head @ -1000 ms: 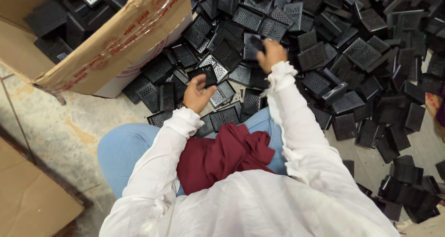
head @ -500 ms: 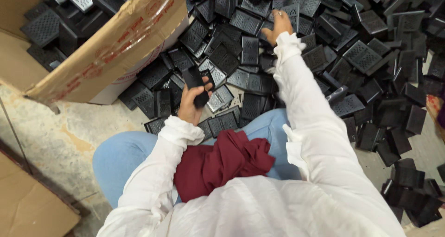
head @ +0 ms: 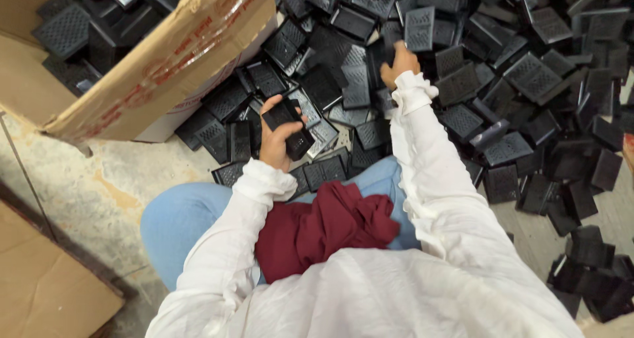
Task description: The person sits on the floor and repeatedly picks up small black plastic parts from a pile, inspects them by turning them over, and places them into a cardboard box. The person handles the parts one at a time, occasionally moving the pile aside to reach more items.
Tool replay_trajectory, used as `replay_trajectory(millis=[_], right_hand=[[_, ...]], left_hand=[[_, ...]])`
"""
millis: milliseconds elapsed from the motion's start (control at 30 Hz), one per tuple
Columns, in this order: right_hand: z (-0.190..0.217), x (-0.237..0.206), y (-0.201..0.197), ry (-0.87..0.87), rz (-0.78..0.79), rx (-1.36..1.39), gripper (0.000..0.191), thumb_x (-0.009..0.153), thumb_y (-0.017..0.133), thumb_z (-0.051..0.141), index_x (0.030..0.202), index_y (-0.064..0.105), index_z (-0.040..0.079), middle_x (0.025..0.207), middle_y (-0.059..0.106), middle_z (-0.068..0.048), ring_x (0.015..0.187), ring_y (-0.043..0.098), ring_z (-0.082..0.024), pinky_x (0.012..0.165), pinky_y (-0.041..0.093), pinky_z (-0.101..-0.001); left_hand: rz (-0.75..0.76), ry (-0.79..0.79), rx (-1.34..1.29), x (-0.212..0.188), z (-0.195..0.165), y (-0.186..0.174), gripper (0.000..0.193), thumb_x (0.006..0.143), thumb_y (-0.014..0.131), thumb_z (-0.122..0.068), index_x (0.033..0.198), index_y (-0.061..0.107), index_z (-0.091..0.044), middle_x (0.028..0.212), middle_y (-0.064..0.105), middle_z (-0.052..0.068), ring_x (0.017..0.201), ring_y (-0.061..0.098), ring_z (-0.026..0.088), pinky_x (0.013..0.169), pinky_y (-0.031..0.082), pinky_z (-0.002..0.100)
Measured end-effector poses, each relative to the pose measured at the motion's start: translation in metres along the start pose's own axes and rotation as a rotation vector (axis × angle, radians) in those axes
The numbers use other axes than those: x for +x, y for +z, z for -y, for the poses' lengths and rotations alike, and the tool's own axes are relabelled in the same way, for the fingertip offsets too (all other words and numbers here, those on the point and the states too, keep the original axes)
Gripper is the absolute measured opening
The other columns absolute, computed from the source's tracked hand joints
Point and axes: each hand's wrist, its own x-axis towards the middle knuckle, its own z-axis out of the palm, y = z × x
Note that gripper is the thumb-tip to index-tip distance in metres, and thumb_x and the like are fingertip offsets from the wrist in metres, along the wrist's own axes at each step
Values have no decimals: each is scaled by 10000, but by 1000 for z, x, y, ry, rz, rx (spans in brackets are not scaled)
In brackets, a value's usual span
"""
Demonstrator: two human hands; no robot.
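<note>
My left hand holds a small stack of black perforated plastic pieces just above my knee. My right hand reaches forward into the big heap of the same black pieces on the floor, its fingers closed around one dark piece. Both arms wear white sleeves. A dark red cloth lies in my lap over blue jeans.
An open cardboard box with several black pieces inside stands at the upper left. Another cardboard sheet lies at the lower left on the stone floor. A sliver of another person's hand shows at the right edge.
My right hand drew back slightly from the far pile toward me, gripping a piece. My left hand lifted and turned its stack upward. The camera view shifted a little.
</note>
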Motion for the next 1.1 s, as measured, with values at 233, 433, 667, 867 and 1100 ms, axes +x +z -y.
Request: replay_trajectory(millis=[233,433,667,867,1100], right_hand=[[87,-118,3,-158,170,1066,397,857,773,103,1178,583,-33,1083,714,-118,973,687,-161,868,580,-312],[126,-158,22,50,242,1347,353,939,801,73,1181,568,-34,1066,690,-104,949,651,-153,846,557,-299],[139,-181,0,294,614,1932,302,894,673,243,1149,570,120,1100,682,-47,971,720,-188,800,630,-451],[121,-173,9,193,264,1647,366,1037,720,288,1242,532,50,1079,651,-107,929,657,-206,761,556,-357],[137,-170,44,-129,-57,1216,464,935,763,71,1324,513,41,1118,692,-58,996,659,-117,865,547,-261]], left_hand=[[-164,-286,373,12,30,-21,263,936,771,-217,1102,635,-64,914,665,33,793,639,145,683,519,304],[70,80,727,24,28,-30,229,962,755,-264,1047,741,-52,904,716,-4,797,609,64,699,510,226],[29,1,401,27,15,-21,161,937,749,-182,988,732,-30,881,725,-14,780,638,72,723,522,232],[-129,117,368,28,10,-12,142,917,757,-158,940,721,-23,836,724,10,719,627,81,662,524,246],[-2,209,414,15,15,-1,253,1004,713,-291,993,709,-39,917,684,-11,846,581,47,774,490,215]])
